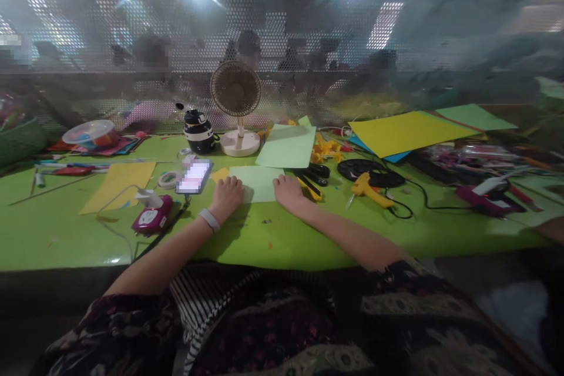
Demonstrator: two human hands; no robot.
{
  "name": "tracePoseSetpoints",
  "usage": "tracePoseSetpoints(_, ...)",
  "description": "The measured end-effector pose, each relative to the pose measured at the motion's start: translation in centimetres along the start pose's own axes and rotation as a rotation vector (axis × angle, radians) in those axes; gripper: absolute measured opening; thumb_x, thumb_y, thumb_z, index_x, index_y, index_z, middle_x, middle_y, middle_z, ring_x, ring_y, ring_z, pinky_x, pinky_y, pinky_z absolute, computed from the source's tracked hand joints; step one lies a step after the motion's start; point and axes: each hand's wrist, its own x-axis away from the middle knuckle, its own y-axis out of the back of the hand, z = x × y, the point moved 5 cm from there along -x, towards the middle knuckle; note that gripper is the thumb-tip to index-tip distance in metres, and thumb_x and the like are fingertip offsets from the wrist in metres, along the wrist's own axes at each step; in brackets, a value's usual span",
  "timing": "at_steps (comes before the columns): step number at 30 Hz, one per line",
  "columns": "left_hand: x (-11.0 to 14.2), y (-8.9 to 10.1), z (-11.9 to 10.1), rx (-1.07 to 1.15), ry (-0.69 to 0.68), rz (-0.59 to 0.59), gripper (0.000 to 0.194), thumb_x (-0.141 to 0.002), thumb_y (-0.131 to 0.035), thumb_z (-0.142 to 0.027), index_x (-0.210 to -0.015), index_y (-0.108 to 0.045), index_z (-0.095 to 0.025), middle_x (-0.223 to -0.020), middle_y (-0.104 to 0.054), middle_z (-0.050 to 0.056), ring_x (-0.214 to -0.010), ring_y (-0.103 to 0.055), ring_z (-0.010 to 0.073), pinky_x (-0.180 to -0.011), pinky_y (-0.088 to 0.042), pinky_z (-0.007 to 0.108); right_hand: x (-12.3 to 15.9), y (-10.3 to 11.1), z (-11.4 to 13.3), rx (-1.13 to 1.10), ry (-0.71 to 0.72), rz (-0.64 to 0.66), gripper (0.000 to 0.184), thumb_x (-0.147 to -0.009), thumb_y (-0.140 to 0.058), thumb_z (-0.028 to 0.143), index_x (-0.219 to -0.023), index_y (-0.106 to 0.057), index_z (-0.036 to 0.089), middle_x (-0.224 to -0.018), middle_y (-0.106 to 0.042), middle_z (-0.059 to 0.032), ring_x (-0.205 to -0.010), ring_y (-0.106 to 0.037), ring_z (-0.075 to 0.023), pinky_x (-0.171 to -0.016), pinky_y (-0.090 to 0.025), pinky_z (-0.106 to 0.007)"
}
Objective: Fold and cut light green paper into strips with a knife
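A small light green sheet of paper (259,183) lies on the green table in front of me. My left hand (226,195), with a pale band on its wrist, is closed on the sheet's left edge, knuckles up. At the opposite edge my right hand (288,191) is closed on the paper too, fingers bent and pressed down. Both thumbs are mostly hidden. Just behind, a larger light green sheet (287,145) is propped at a tilt. Beside my right hand lies a yellow-and-black cutter (311,189). A phone (194,176) with a lit screen lies left of my left hand.
A fan (238,142) and a dark bottle (199,135) stand behind. To the right are a yellow glue gun (371,191), a black spool (368,171) and large yellow card (409,134). Purple power adapters (152,215) with cables lie at both sides, tape (167,180) near the phone.
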Motion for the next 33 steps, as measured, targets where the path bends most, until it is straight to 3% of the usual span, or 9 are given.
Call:
tracePoseSetpoints(7, 1.8, -0.1, 2.7, 0.058, 0.108, -0.018, 0.042, -0.107, -0.037, -0.03, -0.128, -0.064, -0.005, -0.13, -0.063, 0.028, -0.124, -0.056, 0.0414, -0.099, -0.039, 0.05, 0.0, -0.6, -0.9, -0.058, -0.014, -0.031, 0.051, -0.101, -0.028, 0.007, -0.142, -0.058, 0.005, -0.139, -0.059, -0.0318, -0.121, -0.057, -0.0395, -0.098, -0.041, -0.051)
tracePoseSetpoints(12, 2.7, -0.7, 4.1, -0.02, 0.115, 0.018, 0.051, -0.11, -0.029, -0.033, -0.144, -0.057, -0.008, -0.136, -0.062, 0.025, -0.125, -0.056, 0.0401, -0.099, -0.04, 0.049, -0.1, -0.7, -1.2, -0.006, -0.014, -0.024, 0.049, -0.102, -0.03, 0.008, -0.142, -0.058, 0.006, -0.138, -0.059, -0.0306, -0.122, -0.057, -0.0392, -0.096, -0.041, -0.049)
tracePoseSetpoints(25, 2.6, -0.4, 4.0, -0.07, 0.109, 0.074, 0.051, -0.111, -0.028, -0.033, -0.145, -0.058, -0.01, -0.139, -0.062, 0.023, -0.126, -0.057, 0.0362, -0.101, -0.039, 0.044, 1.3, 0.0, -1.8, 0.05, 0.012, 0.016, 0.05, -0.101, -0.027, 0.006, -0.141, -0.058, 0.006, -0.136, -0.061, -0.0307, -0.122, -0.057, -0.0376, -0.095, -0.038, -0.046)
tracePoseSetpoints(30, 2.7, -0.4, 3.9, -0.058, 0.074, 0.062, 0.055, -0.111, -0.028, -0.03, -0.157, -0.047, -0.007, -0.143, -0.059, 0.026, -0.129, -0.055, 0.0383, -0.101, -0.04, 0.047, 1.2, 0.1, -1.7, 0.102, 0.063, 0.0, 0.052, -0.1, -0.026, 0.005, -0.139, -0.059, 0.004, -0.132, -0.063, -0.0308, -0.117, -0.058, -0.0379, -0.093, -0.039, -0.047)
tracePoseSetpoints(33, 2.6, 0.0, 3.8, -0.015, 0.039, 0.034, 0.052, -0.109, -0.032, -0.024, -0.156, -0.049, -0.01, -0.142, -0.06, 0.026, -0.13, -0.055, 0.0383, -0.104, -0.04, 0.049, 1.3, 0.3, -1.4, 0.1, 0.143, -0.031, 0.05, -0.099, -0.028, 0.004, -0.137, -0.06, 0.005, -0.131, -0.064, -0.0293, -0.115, -0.059, -0.0366, -0.091, -0.04, -0.045)
